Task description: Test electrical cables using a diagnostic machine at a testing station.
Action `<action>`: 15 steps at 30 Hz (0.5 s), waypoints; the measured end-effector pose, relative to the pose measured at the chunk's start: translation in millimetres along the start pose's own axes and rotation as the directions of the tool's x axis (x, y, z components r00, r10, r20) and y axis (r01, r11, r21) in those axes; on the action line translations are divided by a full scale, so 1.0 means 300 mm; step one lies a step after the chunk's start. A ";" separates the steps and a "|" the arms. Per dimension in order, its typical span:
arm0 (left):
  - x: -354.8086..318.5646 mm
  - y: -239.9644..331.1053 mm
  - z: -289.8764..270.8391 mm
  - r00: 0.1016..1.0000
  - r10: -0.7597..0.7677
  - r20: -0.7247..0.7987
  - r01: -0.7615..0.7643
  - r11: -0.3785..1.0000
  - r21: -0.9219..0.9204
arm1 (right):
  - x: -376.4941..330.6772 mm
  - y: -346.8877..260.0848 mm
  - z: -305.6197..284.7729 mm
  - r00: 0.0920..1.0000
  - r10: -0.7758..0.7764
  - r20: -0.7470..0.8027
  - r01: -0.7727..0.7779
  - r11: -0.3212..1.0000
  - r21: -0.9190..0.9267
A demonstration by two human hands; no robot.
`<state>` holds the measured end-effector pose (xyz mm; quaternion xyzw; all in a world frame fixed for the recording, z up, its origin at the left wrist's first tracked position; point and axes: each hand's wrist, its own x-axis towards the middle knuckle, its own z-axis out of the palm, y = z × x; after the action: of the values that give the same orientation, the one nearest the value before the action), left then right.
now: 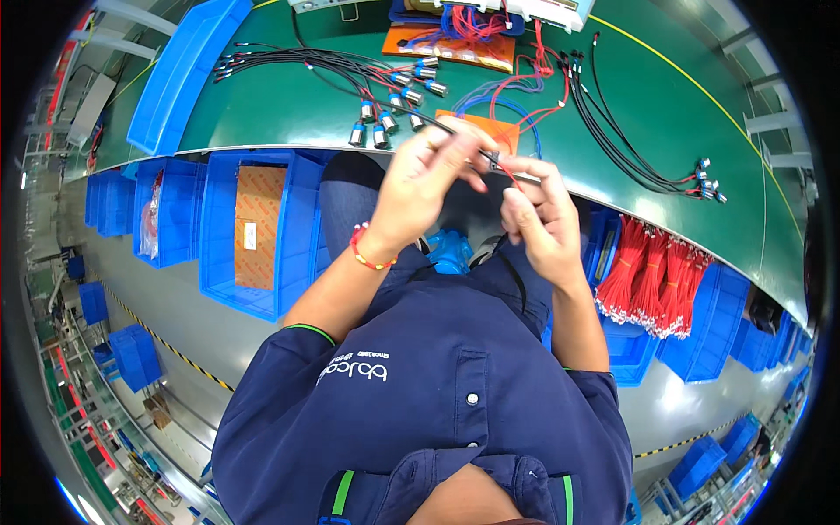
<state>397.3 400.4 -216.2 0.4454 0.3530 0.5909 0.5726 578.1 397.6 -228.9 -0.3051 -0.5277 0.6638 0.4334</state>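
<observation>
My left hand [424,179] is closed on a thin black cable [442,125] just past the table's near edge. Close beside it, my right hand [542,214] pinches a red wire [512,178] at the end of that cable. The join between wire and cable sits between my fingertips and is too small to make out. Behind my left hand lies a bunch of black cables [319,72] with silver, blue-ringed metal connectors [380,136]. An orange piece [490,131] lies partly hidden behind my fingers. More black cables [612,140] with small connectors lie to the right.
The green table [289,114] carries a blue bin [184,74] at far left and a white device [560,10] with red and blue wires at the back. Under the edge hang blue bins, one holding cardboard [260,219]. Bundles of red wires [647,280] hang at right.
</observation>
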 end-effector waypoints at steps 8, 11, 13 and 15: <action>0.060 -0.006 -0.227 0.907 -0.056 -0.417 -0.019 0.985 -0.173 | -0.225 0.017 -0.415 0.920 0.012 -0.391 0.248 0.753 0.609; 0.047 -0.041 -0.190 0.940 -0.062 -0.335 0.005 0.986 -0.166 | -0.297 0.041 -0.537 0.804 -0.024 -0.595 0.428 0.718 0.549; 0.033 -0.073 -0.130 0.965 -0.079 -0.251 0.039 0.987 -0.158 | -0.333 0.074 -0.597 0.546 0.105 -0.831 0.454 0.797 0.399; 0.024 -0.091 -0.076 0.967 -0.137 -0.214 0.113 0.986 -0.121 | -0.364 0.090 -0.658 0.580 0.130 -0.804 0.510 0.712 0.482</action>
<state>386.3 412.2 -248.6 0.3222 0.4097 0.6176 0.5890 789.4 383.9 -311.5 -0.3239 -0.0326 0.5436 0.7737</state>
